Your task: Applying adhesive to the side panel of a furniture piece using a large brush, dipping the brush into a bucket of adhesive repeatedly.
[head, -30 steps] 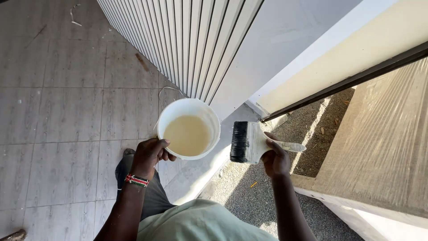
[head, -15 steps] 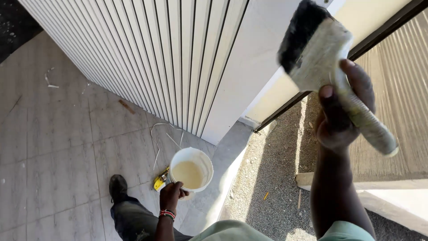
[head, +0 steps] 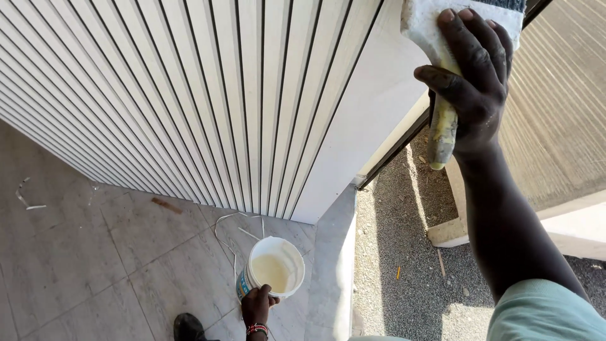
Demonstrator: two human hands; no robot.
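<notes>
- Two hands are in view, both yours, one at the upper right of the frame and one at the bottom centre.
- Your right hand is raised at the upper right, fingers wrapped tight around the handle of a wide paintbrush; the handle's pale, paint-smeared end points down below your fist, and the head is cut off by the top edge.
- Your left hand sits low at the bottom centre, fingers closed over the near rim of a small white bucket; a beaded wristband shows at the wrist.
- The bucket hangs above the grey tiled floor and holds a pale cream liquid.
- A white ribbed panel fills the upper left and centre, standing on the tiles.
- A gravel strip runs down the right of centre.
- Your dark shoe shows at the bottom edge, left of the bucket hand.
</notes>
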